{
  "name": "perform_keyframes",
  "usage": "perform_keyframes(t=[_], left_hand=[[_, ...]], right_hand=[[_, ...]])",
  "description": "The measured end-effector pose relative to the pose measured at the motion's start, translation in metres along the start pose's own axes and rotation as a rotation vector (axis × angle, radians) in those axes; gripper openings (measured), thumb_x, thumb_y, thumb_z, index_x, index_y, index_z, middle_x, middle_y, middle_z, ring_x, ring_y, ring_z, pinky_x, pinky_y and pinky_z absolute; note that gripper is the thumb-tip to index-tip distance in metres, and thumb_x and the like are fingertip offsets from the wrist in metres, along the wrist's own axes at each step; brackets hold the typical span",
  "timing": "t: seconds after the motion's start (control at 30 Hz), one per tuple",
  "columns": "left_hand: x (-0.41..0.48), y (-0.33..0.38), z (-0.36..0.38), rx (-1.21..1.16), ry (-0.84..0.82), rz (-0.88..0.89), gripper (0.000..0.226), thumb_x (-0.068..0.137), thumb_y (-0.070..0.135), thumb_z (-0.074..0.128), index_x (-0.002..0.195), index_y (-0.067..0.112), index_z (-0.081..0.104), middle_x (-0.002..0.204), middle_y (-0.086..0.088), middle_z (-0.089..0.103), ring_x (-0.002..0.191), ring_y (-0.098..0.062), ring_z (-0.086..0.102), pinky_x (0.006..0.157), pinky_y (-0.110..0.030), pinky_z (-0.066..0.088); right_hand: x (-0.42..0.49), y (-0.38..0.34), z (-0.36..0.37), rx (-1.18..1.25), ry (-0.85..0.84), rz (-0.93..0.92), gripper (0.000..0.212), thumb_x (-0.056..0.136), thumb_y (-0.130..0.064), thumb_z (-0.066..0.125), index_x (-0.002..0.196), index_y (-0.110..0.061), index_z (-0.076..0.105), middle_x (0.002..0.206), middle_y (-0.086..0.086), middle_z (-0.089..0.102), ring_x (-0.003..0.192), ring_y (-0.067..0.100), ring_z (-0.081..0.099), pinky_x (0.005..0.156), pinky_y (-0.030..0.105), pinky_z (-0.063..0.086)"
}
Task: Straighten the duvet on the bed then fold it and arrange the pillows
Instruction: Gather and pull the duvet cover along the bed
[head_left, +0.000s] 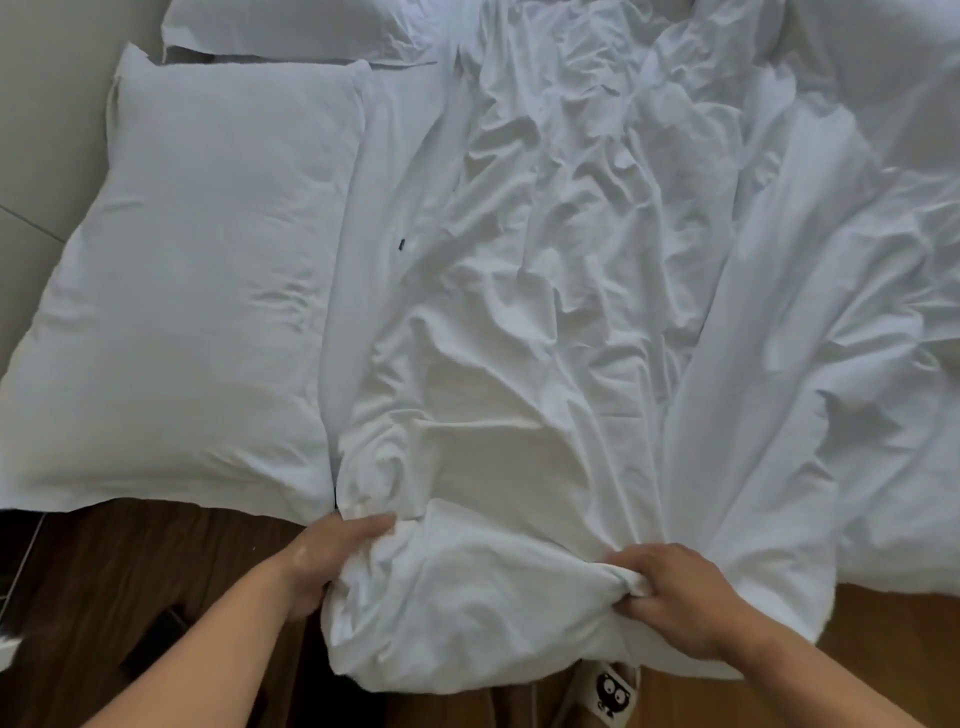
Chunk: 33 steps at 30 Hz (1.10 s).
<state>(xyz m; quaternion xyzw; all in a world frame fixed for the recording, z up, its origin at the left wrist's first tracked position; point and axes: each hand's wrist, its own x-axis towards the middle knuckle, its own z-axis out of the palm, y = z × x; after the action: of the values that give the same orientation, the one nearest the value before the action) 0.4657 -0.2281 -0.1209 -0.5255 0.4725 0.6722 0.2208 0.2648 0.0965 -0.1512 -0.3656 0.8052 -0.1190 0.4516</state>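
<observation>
A plump white rectangular pillow lies flat at nine o'clock, its long edge touching the crumpled white fabric duvet. The duvet spreads in deep creases from centre to three o'clock, its near end bunched at six o'clock over the dark wooden floor. The left hand, at seven o'clock, curls its fingers into that bunch. The right hand, at five o'clock, pinches a gathered fold.

Both bare forearms are reaching forward, angling slightly toward each other. The left hand is gripping a bunch of the duvet, with the thumb lying on top. The right hand is clenching another bunch, knuckles up, fingers curling into the cloth.
</observation>
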Motion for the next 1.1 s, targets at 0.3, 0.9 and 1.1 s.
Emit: perform_keyframes(t=[0.3, 0.9, 1.1], left_hand=[[0.023, -0.023, 0.015, 1.127, 0.534, -0.085, 0.088, 0.085, 0.056, 0.054, 0.154, 0.023, 0.011, 0.125, -0.007, 0.057, 0.110, -0.027, 0.058, 0.096, -0.043, 0.050], [0.053, 0.083, 0.313, 1.412, 0.124, 0.848, 0.049, 0.092, 0.046, 0.051, 0.138, 0.028, 0.047, 0.134, 0.001, 0.043, 0.123, -0.025, 0.048, 0.104, -0.040, 0.042], [0.063, 0.082, 0.460, 1.531, -0.098, 0.837, 0.085, 0.088, 0.060, 0.059, 0.155, 0.032, 0.014, 0.147, 0.003, 0.028, 0.134, -0.022, 0.034, 0.114, -0.037, 0.033]], right_hand=[[-0.007, 0.001, 0.018, -0.098, 0.034, -0.018, 0.051, 0.085, -0.049, 0.063, 0.133, -0.060, 0.047, 0.133, -0.034, 0.048, 0.127, -0.006, 0.046, 0.102, 0.021, 0.043], [-0.091, 0.231, -0.135, -0.137, 0.241, 0.687, 0.100, 0.081, -0.041, 0.069, 0.159, -0.027, 0.009, 0.166, -0.002, 0.016, 0.152, 0.020, 0.016, 0.121, 0.043, 0.027], [-0.121, 0.327, -0.144, -0.406, 0.093, 0.490, 0.093, 0.085, -0.045, 0.069, 0.159, -0.032, 0.014, 0.166, -0.006, 0.015, 0.154, 0.022, 0.013, 0.123, 0.049, 0.012]])
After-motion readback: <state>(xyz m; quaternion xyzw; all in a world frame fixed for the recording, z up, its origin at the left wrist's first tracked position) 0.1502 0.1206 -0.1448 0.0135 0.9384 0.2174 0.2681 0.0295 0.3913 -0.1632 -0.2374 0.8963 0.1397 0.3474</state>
